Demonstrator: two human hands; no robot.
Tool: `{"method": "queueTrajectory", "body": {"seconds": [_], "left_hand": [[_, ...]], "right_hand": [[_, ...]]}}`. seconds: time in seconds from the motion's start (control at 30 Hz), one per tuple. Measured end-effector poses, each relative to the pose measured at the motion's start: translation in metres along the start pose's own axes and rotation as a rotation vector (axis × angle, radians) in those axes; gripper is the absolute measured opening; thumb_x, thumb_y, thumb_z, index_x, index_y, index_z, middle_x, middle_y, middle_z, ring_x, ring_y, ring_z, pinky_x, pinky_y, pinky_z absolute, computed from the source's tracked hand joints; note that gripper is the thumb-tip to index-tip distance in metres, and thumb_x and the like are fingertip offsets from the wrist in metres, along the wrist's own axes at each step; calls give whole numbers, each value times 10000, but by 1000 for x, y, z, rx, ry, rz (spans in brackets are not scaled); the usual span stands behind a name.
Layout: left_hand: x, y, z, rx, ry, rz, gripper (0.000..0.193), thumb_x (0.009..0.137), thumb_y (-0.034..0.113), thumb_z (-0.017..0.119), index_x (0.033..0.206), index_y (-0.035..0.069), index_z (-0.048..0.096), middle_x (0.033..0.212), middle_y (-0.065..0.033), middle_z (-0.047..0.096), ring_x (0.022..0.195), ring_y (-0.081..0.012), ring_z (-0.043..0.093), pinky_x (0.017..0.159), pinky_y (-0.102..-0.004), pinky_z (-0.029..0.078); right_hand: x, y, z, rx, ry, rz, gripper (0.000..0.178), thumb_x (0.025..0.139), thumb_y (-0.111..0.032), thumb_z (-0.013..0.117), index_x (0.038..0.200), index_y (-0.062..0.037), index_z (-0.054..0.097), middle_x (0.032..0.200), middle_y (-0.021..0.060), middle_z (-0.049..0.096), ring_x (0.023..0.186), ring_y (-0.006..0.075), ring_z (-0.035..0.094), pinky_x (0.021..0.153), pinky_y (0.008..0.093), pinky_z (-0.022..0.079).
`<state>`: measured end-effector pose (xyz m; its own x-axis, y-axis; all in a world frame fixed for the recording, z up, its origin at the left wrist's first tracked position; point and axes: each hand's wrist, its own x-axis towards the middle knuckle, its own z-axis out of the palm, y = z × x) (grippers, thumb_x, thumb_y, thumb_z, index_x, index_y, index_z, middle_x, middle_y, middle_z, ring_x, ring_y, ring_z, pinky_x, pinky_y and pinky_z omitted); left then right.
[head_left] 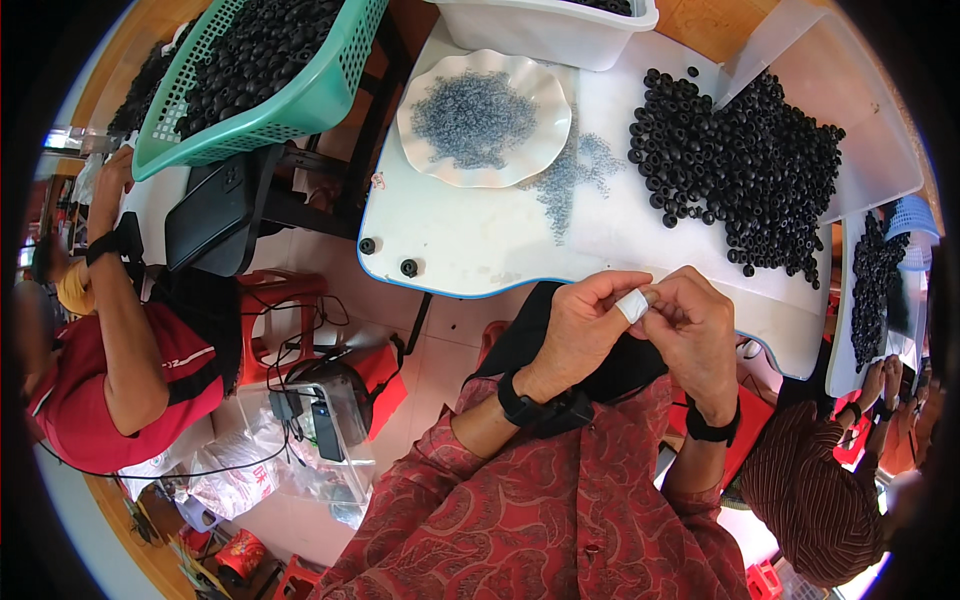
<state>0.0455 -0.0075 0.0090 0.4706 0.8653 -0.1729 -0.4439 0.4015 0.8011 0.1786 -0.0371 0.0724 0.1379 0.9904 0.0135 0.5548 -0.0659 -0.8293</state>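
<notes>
My left hand (pixel 583 328) and my right hand (pixel 692 338) meet just over the front edge of the white table (pixel 470 255), fingertips pinched close together. A white wrap (pixel 632 305), like tape, covers the tip of my left thumb. Whatever sits between the fingertips is too small and hidden to make out. Beyond my right hand spreads a heap of small black ring-like pieces (pixel 735 160). Farther off, on the left, a wavy-rimmed white plate (pixel 548 140) holds many tiny grey-clear rings (pixel 475 118). More tiny rings (pixel 565 190) lie scattered beside it.
A translucent bin (pixel 870 130) tips open behind the black heap. At the back stands a white tub (pixel 560 35). A green basket (pixel 255 130) of black pieces is at left. Two black pieces (pixel 409 267) sit near the table's left corner. Co-workers in red (pixel 130 400) and stripes (pixel 810 490) flank me.
</notes>
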Motion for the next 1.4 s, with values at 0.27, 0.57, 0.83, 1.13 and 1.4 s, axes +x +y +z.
{"method": "queueTrajectory", "body": {"seconds": [0.27, 0.57, 0.83, 1.13, 1.4], "left_hand": [[0, 1, -6, 96, -17, 1, 236, 955, 105, 578, 1139, -30, 640, 908, -41, 667, 769, -70, 609, 677, -212, 529], [2, 6, -12, -228, -54, -31, 244, 972, 127, 552, 1146, -31, 618, 858, -49, 620, 701, -101, 581, 637, -236, 526], [-3, 15, -9, -322, -66, 5, 193, 934, 78, 588, 1089, -33, 618, 1015, -123, 631, 724, -130, 573, 624, -258, 512], [-8, 20, -14, -419, -193, 30, 286, 817, 173, 720, 975, -2, 558, 1049, -184, 601, 662, -121, 512, 587, -247, 462], [-12, 24, -9, -423, -159, 40, 356, 837, 278, 734, 965, 5, 544, 1046, -169, 591, 773, -146, 547, 668, -265, 493]], "right_hand": [[-6, 2, 7, 248, 26, 123, 81, 807, 66, 650, 866, 19, 623, 767, 44, 621, 630, 82, 627, 537, 215, 478], [-15, -1, 30, 424, 208, -17, 138, 880, 33, 609, 1016, 16, 586, 845, 71, 604, 685, 103, 599, 628, 215, 483], [-22, -12, 44, 240, 243, 4, 553, 847, -181, 724, 1263, 67, 457, 1076, 140, 575, 921, 172, 593, 805, 288, 498], [-21, -22, 50, 219, 143, 51, 681, 823, -293, 759, 1279, 102, 443, 948, 160, 627, 861, 171, 619, 769, 285, 501], [-18, -30, 51, 255, 155, 95, 680, 804, -324, 774, 1256, 84, 474, 921, 124, 625, 839, 144, 601, 760, 280, 495]]}}
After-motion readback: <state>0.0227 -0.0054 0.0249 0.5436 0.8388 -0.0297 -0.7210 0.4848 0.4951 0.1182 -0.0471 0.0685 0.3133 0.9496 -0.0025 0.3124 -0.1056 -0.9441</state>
